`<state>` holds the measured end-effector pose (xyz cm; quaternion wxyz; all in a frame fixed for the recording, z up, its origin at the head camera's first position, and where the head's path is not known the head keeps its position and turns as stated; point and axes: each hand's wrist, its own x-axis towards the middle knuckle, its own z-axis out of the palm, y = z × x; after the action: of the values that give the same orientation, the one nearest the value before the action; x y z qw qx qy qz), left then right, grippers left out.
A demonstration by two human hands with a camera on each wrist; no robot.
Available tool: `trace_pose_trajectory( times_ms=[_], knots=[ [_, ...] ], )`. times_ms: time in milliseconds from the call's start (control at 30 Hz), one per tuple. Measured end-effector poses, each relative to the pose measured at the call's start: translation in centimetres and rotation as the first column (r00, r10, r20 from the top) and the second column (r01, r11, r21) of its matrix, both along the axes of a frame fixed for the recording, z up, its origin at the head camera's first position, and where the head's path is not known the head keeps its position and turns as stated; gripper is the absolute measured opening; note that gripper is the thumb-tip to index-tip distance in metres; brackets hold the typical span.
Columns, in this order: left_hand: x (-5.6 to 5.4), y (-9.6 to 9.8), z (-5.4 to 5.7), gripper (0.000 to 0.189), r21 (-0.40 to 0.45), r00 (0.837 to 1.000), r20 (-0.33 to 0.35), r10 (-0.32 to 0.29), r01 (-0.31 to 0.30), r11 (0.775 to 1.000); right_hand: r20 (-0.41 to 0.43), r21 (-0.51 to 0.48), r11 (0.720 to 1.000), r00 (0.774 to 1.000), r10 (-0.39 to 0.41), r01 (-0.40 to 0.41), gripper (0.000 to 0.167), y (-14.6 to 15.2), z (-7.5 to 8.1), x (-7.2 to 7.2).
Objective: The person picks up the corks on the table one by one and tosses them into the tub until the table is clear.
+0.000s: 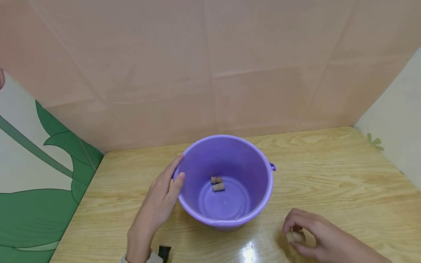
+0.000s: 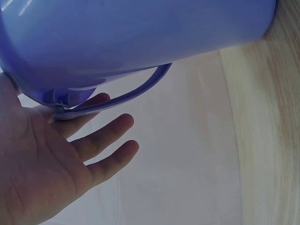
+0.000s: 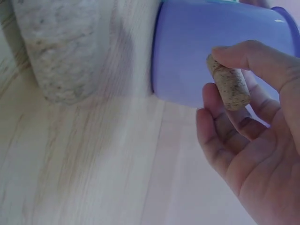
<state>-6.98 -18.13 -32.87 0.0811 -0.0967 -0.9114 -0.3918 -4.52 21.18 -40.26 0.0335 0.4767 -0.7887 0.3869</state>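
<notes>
A purple bucket (image 1: 225,221) stands upright on the wooden table. My left hand (image 1: 158,199) holds its left rim, thumb over the edge and fingers outside. In the left wrist view that left hand (image 2: 51,154) has its lower fingers spread beside the curved handle (image 2: 136,93). Two small corks, one (image 1: 216,180) behind the other (image 1: 218,187), lie on the bucket's floor. Right of the bucket, low over the table, my right hand (image 1: 320,233) pinches a cork (image 3: 229,84) between thumb and fingers; its other fingers are loosely bent below.
A large speckled cork-like piece (image 3: 63,51) stands out blurred, close to the right wrist camera. A small black object (image 1: 164,252) lies by the left wrist. A plain tan sheet (image 1: 210,73) rises behind the table (image 1: 329,164); a green leaf-patterned surface (image 1: 29,215) borders the left.
</notes>
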Motion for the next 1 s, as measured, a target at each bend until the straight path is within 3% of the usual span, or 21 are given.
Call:
trace_pose_trajectory(
  times_ms=[233,367,467,567,800,1000],
  knots=[
    [0.0,0.0,0.0,0.052,-0.003,1.0,0.002,0.003,-0.003,1.0,-0.076,-0.013,0.997,0.995,-0.071,0.071,0.054,-0.4,1.1,-0.2],
    [0.0,0.0,0.0,0.052,0.003,1.0,-0.005,-0.004,0.004,1.0,-0.126,-0.108,0.99,0.986,-0.106,0.093,0.043,-0.9,1.9,-0.4],
    [0.0,0.0,0.0,0.052,0.002,1.0,-0.011,-0.005,0.005,1.0,-0.165,-0.197,0.977,0.98,-0.115,0.081,0.026,-1.3,2.6,-0.6],
    [0.0,0.0,0.0,0.052,-0.002,1.0,-0.012,-0.001,0.001,1.0,-0.207,-0.223,0.972,0.97,-0.126,0.079,0.015,-1.7,3.7,-0.8],
    [0.0,0.0,0.0,0.051,-0.004,1.0,-0.011,-0.002,0.002,1.0,-0.248,-0.263,0.964,0.963,-0.108,0.041,0.02,-2.5,5.7,-0.8],
    [0.0,0.0,0.0,0.051,-0.003,1.0,-0.009,-0.004,0.004,1.0,-0.257,-0.325,0.945,0.965,-0.047,-0.041,0.019,-3.6,7.3,-0.8]
  ],
)
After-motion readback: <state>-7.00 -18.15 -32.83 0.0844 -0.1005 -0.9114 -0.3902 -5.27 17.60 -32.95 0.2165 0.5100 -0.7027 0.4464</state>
